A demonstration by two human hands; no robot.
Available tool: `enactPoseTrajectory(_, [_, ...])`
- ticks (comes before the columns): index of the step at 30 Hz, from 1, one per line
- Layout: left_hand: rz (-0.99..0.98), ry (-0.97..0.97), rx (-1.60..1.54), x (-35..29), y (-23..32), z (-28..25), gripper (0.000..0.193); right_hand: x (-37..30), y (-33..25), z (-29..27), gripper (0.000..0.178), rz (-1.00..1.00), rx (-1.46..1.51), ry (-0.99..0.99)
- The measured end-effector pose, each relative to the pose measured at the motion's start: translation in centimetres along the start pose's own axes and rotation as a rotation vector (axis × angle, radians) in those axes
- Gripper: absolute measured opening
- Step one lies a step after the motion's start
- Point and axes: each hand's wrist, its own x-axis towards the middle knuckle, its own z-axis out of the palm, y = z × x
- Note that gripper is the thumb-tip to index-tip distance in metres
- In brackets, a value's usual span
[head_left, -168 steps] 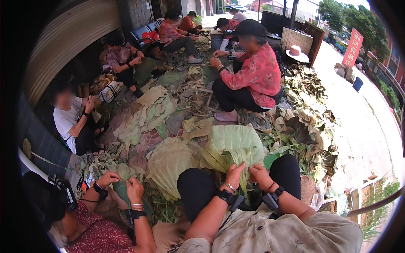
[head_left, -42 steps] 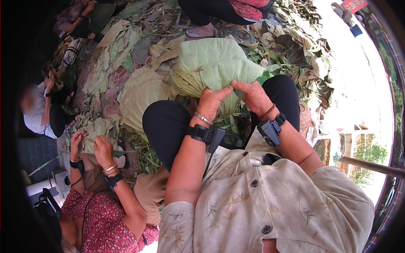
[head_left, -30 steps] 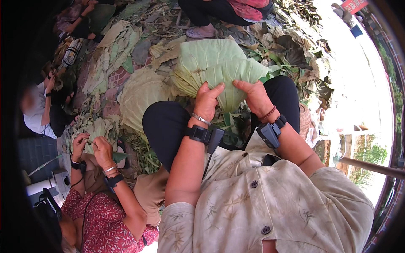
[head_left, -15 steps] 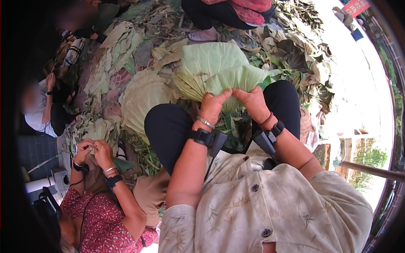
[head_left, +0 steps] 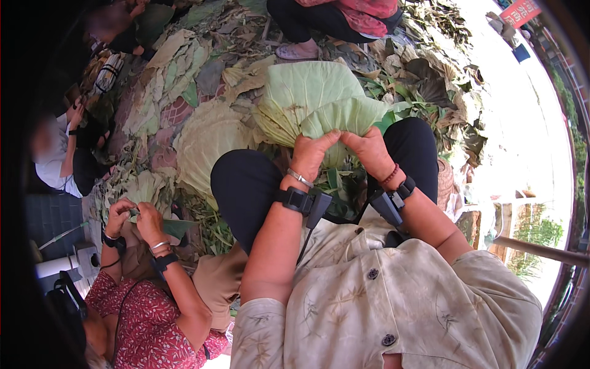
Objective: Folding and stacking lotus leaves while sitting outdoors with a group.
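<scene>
Between my knees I hold up a large pale green lotus leaf, its veins fanning out and its near edge folded over. My left hand grips the near edge, thumb pointing inward on top. Beside it my right hand pinches the same edge, the two thumbs almost meeting. The fingers of both hands are hidden under the leaf. Brown specks mark the leaf's left part. Another broad, yellowish leaf lies on the ground left of my left knee.
Dry and green leaves litter the paved ground. At my left, a person in a red patterned top handles a green leaf strip. Ahead squats someone in a pink top; others sit at far left. A wooden pole juts in at right.
My hands and the leaf have barely moved. The neighbour's hands at left have shifted slightly apart, and a green strip shows between them.
</scene>
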Motion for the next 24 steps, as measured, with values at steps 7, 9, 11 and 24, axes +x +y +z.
enactPoseTrajectory(7, [-0.095, -0.019, -0.068, 0.3, -0.7, -0.6, 0.033, -0.4, -0.2, 1.2, 0.021, 0.098, 0.197, 0.114])
enactPoseTrajectory(9, [-0.128, -0.056, -0.134, 0.6, -1.0, -1.0, 0.034, -0.1, 0.4, 0.9, 0.02, 0.219, 0.323, 0.1])
enactPoseTrajectory(11, [-0.163, -0.064, -0.132, 0.7, -0.9, -1.2, 0.034, 0.0, 0.7, 0.8, 0.021, 0.232, 0.373, 0.122])
enactPoseTrajectory(24, [-0.191, -0.151, -0.156, 0.5, -0.1, -1.3, 0.018, 0.7, 0.7, -1.3, 0.021, 0.222, 0.578, -0.096])
